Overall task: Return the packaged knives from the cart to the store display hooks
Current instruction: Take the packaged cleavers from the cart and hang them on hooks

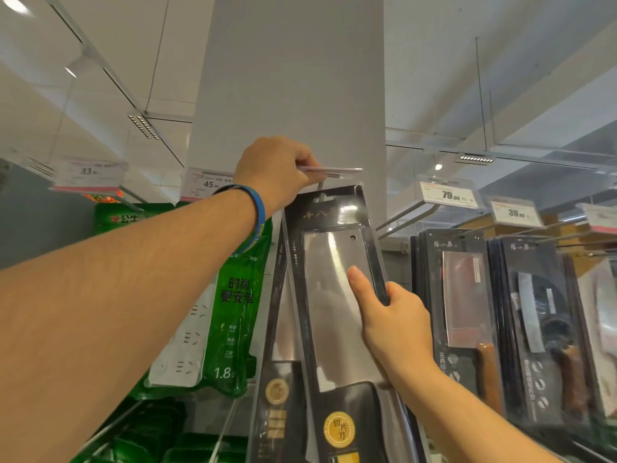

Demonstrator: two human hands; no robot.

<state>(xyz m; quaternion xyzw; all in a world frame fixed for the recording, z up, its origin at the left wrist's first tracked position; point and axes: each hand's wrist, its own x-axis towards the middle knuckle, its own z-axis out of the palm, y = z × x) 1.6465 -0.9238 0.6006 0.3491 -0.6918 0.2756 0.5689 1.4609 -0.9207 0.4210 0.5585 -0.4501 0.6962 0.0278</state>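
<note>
A packaged cleaver (334, 295) in a black card with a clear blister hangs upright in the middle of the view. My right hand (394, 319) grips its right edge, thumb across the blade window. The hang slot at the card's top sits at the display hook (321, 187). My left hand (273, 172), with a blue wristband, is raised above the package and pinches the clear price-tag flap (334, 170) at the hook's end. A second packaged knife (277, 362) hangs just behind on the left.
Green power-strip packages (213, 312) hang at the left. More boxed knives (464, 305) hang on hooks at the right under price tags (447, 194). A grey pillar (290, 78) rises behind the display. The cart is out of view.
</note>
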